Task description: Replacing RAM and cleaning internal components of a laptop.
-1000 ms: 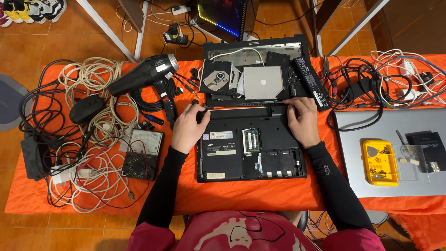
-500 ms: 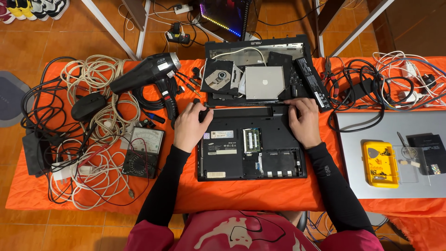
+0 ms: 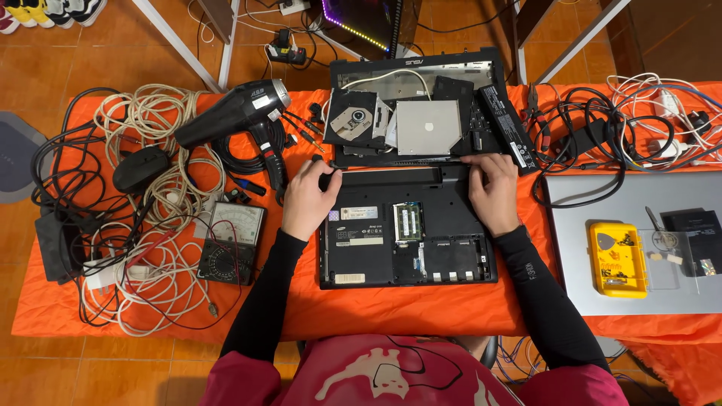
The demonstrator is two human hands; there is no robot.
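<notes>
Both hands, left [image 3: 307, 197] and right [image 3: 492, 192], press fingers flat on the laptop [image 3: 406, 240] rear edge; freeing it likely needs even pull

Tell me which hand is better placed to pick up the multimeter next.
Left. The left hand rests on the laptop base's far left corner, beside the multimeter. The right hand sits at the far right corner, across the whole base.

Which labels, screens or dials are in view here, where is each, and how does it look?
Stickers: white rectangles on the black laptop base, beside the left hand.
Multimeter: black, pale dial face, left of the laptop.
Yellow case: rectangular, printed lid, on the grey laptop at right.
</notes>
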